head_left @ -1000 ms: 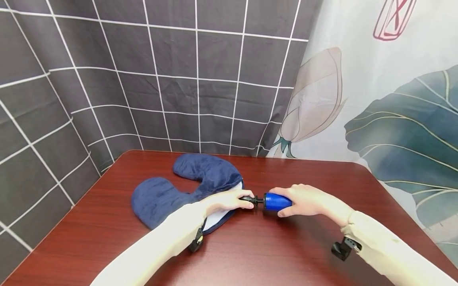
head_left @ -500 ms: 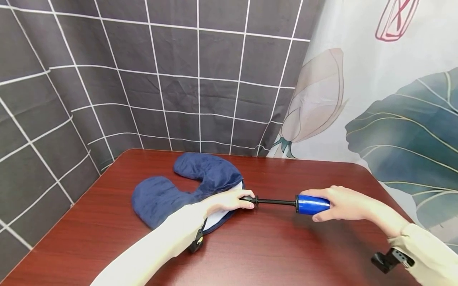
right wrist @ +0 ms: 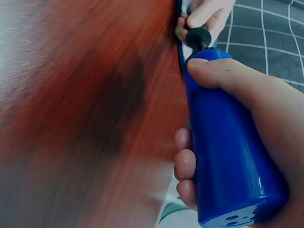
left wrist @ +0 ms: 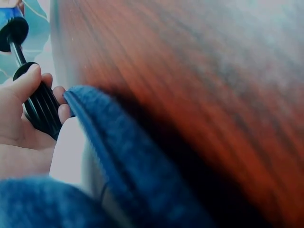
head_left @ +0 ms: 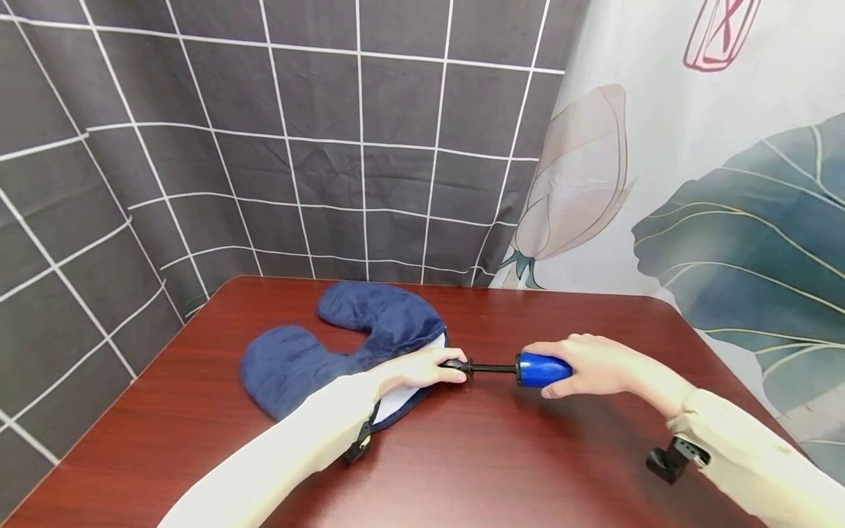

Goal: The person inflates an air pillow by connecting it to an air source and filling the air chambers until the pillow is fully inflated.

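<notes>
A blue hand pump (head_left: 540, 369) is held level above the table between both hands, its thin black rod (head_left: 494, 368) partly drawn out. My right hand (head_left: 597, 364) grips the blue barrel; in the right wrist view its thumb lies along the barrel (right wrist: 228, 142) and the fingers wrap its far side. My left hand (head_left: 422, 368) grips the ribbed black end piece (left wrist: 43, 110), beside the edge of a navy plush U-shaped neck pillow (head_left: 396, 315). The pillow's outer edge gapes along a zipper and shows white material (left wrist: 71, 154). Where the black piece meets the white part is hidden.
A reddish-brown wooden table (head_left: 462, 469) bears the pillow. Behind it hangs a dark grid-patterned cloth (head_left: 317, 176), with a white floral curtain (head_left: 594, 242) at the right. Black wrist cameras (head_left: 673, 460) are strapped to both forearms.
My right hand pulled the blue barrel rightward, lengthening the bare rod, then moved partway back left. The left hand and the pillow stay in place.
</notes>
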